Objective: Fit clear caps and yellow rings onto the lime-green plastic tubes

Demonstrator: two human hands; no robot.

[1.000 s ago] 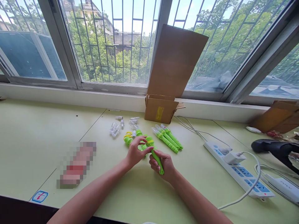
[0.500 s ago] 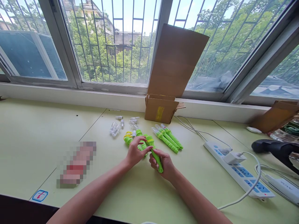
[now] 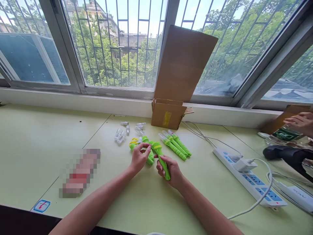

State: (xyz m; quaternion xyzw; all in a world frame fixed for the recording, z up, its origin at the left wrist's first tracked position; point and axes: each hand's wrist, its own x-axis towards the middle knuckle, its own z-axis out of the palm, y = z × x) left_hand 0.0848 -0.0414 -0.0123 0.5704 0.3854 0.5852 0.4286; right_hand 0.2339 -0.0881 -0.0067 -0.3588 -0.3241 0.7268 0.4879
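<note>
My right hand (image 3: 172, 171) is wrapped round the slim lower part of a green plastic tube (image 3: 164, 166). The tube's wide ribbed end, with a yellow ring round it, points up and away. Close to that end, my left hand (image 3: 140, 159) has its thumb and forefinger pinched together; whether they hold anything is too small to tell. Partly behind my left hand lie other green tubes (image 3: 149, 159). Loose yellow rings (image 3: 134, 141) sit beside them. To the right, several green tubes with clear caps (image 3: 177, 145) lie side by side.
Clear caps (image 3: 119, 135) and white nozzle pieces (image 3: 125, 123) lie beyond my left hand. A cardboard box (image 3: 168, 114) stands by the window. A power strip (image 3: 251, 179) with cables is on the right. Another person's hand (image 3: 302, 122) is at a bottle (image 3: 285, 134), far right.
My left hand has drawn its fingers in and come away from the tube's neck. The right hand stays on the tube. Another person's hand has appeared at the bottle.
</note>
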